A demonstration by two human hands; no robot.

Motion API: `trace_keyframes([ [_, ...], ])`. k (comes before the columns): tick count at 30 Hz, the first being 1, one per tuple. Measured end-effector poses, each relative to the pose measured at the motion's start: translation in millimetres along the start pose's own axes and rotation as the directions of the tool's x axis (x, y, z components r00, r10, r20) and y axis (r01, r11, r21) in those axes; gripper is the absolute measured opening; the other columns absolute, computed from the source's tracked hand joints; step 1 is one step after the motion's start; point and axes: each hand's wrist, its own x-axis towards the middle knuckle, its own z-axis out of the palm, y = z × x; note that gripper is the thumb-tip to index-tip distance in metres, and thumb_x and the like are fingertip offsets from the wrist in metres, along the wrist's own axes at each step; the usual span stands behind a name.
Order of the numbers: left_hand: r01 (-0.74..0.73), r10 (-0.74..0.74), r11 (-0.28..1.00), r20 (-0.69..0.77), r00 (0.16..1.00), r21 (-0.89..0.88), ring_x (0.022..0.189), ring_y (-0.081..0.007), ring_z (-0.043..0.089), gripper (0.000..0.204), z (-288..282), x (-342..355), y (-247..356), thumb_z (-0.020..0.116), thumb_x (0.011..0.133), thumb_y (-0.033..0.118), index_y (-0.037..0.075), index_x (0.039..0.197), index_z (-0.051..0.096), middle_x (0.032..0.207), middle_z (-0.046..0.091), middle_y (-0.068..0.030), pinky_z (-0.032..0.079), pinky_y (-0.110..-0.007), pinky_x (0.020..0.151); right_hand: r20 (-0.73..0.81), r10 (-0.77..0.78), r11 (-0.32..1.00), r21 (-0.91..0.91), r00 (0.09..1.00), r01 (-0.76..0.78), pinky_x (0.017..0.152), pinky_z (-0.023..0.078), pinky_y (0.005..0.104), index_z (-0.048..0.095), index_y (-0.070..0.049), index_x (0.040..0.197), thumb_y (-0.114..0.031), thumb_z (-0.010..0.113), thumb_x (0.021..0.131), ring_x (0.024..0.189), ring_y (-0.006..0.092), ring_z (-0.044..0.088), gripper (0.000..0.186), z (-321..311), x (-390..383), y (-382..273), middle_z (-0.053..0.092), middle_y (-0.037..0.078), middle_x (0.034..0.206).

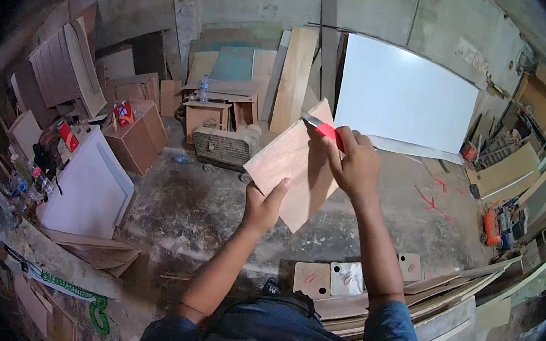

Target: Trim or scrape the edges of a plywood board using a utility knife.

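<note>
My left hand (264,208) is closed on the lower left edge of a flat, light wooden board (289,172), thumb lying across its face. The board is held tilted in the air in front of me. In my right hand (358,164) is a red utility knife (326,131), gripped with the fingers wrapped round its handle. Its metal blade points up and left, over the board's upper left edge; whether it touches the wood I cannot tell. A dark shadow from the right hand falls across the board's right half.
Beyond the board a wheeled machine with a mesh cover (226,146) stands on the stained floor. A large white panel (405,94) leans on the back wall. A white panel (91,182) stands at left, and stacked boards (431,304) lie near right.
</note>
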Motion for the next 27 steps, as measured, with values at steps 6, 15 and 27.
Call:
trace_keyframes([
  [6, -0.051, 0.052, 0.998, -0.021, 0.998, 0.028, 0.1, -0.016, 0.063, 0.029, -8, 1, -7, 0.066, 0.091, 0.011, -0.003, 0.115, 0.062, 0.108, 0.068, -0.0079, 0.049, -0.032, 0.087, 0.001, -0.28, 0.96, 0.028, 0.96, 0.28, 0.059, 0.048, 0.0393, 0.064, -0.013, 0.093, -0.042, 0.069, 0.084, 0.073, 0.0273, 0.062, 0.031, -1, -16, -23, 0.06, 0.007, 0.076],
  [15, -0.007, 0.007, 0.999, 0.005, 1.0, 0.035, 0.105, -0.0164, 0.062, 0.034, -13, -3, -15, 0.066, 0.091, 0.011, -0.004, 0.122, 0.058, 0.114, 0.067, -0.0089, 0.048, -0.032, 0.091, -0.017, -0.21, 0.977, 0.037, 0.977, 0.211, 0.059, 0.047, 0.0396, 0.065, -0.013, 0.094, -0.039, 0.069, 0.086, 0.071, 0.0283, 0.06, 0.028, 0, -12, -17, 0.059, 0.007, 0.076],
  [27, 0.027, -0.024, 0.997, -0.034, 0.999, 0.077, 0.104, -0.0187, 0.064, 0.031, -13, -10, -9, 0.066, 0.091, 0.011, -0.005, 0.117, 0.061, 0.111, 0.068, -0.0115, 0.049, -0.034, 0.09, 0.035, -0.278, 0.96, 0.03, 0.96, 0.277, 0.059, 0.047, 0.0417, 0.065, -0.014, 0.098, -0.042, 0.07, 0.085, 0.073, 0.0295, 0.061, 0.032, 4, -16, -12, 0.059, 0.009, 0.076],
])
